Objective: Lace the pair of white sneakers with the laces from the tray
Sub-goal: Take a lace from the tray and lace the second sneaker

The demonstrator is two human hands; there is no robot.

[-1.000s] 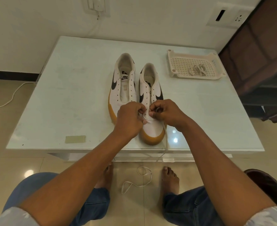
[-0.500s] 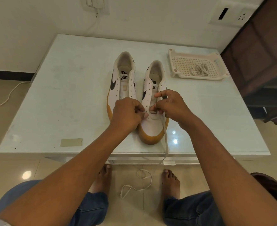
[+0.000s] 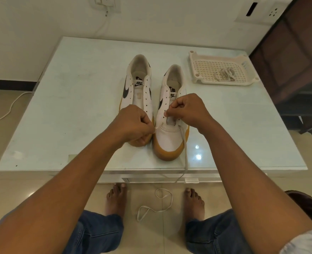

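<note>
Right, the person sits at a pale table [image 3: 69,107] with both arms stretched over its front edge. The two white shoes stand side by side, toes toward the sitter. The left shoe [image 3: 138,85] has bare eyelets, and its toe is hidden behind the left hand [image 3: 133,123]. That hand is curled up tight, with thumb and forefinger nipping the short tip of the lace [image 3: 185,156] just beside the right shoe [image 3: 171,138].

The lace crosses the lowest eyelets of that shoe. Its long end runs down past the toe, over the table's edge and onto the floor, where it lies in loose loops between two bare feet.

The right hand [image 3: 186,110] is curled as well, covering the tongue and the middle eyelets. Its thumb and fingertips are pressed together at the eyelet row. I can't make out whether they have the flap or the lace between them.

Further back on the right sits a white slotted tray [image 3: 193,66] with the second lace [image 3: 225,74] bundled inside, well apart from the shoes. Dark wooden furniture [image 3: 298,61] stands just past the tray. A white cable [image 3: 4,110] trails across the floor on the left, and a wall socket [image 3: 261,11] shows above the table's far right corner.
</note>
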